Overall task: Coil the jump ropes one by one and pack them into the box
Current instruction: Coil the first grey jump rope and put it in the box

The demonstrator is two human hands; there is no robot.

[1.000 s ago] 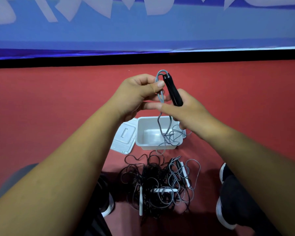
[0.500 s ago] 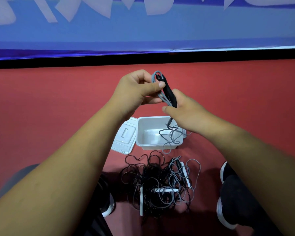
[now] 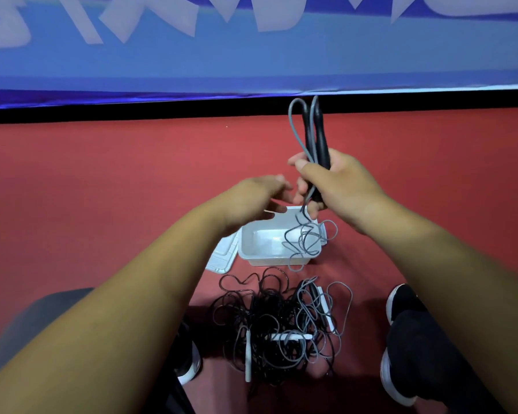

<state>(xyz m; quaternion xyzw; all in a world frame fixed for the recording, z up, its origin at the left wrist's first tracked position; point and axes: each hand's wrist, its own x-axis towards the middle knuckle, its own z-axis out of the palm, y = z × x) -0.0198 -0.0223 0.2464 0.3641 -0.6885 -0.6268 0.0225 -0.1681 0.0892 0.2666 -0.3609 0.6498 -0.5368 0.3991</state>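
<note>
Big blue banner [image 3: 251, 61] runs across, far beyond both hands, and red floor [image 3: 102, 180] lies under everything. Below the hands, close to the person's black shoes [image 3: 401, 306], sits the tangled pile of jump ropes [image 3: 269, 318], black and grey cords knotted together with white handles [image 3: 290, 336] poking out. Between that pile and the hands is the white box [image 3: 269, 259], open top, and its lid [image 3: 222, 258] lies flat just off the left hand's side of it. Now the right hand [image 3: 338, 183]: it's raised above the box, fingers and thumb wrapped round one jump rope, clamping the two black handles [image 3: 317, 135] side by side so they stick up past the knuckles. A grey cord [image 3: 293, 124] loops up alongside them. Under that fist the rest of the cord hangs in loose curls [image 3: 308, 240], dangling over the box's right end. The left hand [image 3: 251, 198] hovers just beside the right, fingers loosely spread, gripping nothing; it's blurred, so whether the fingertips touch the cord, can't tell.
</note>
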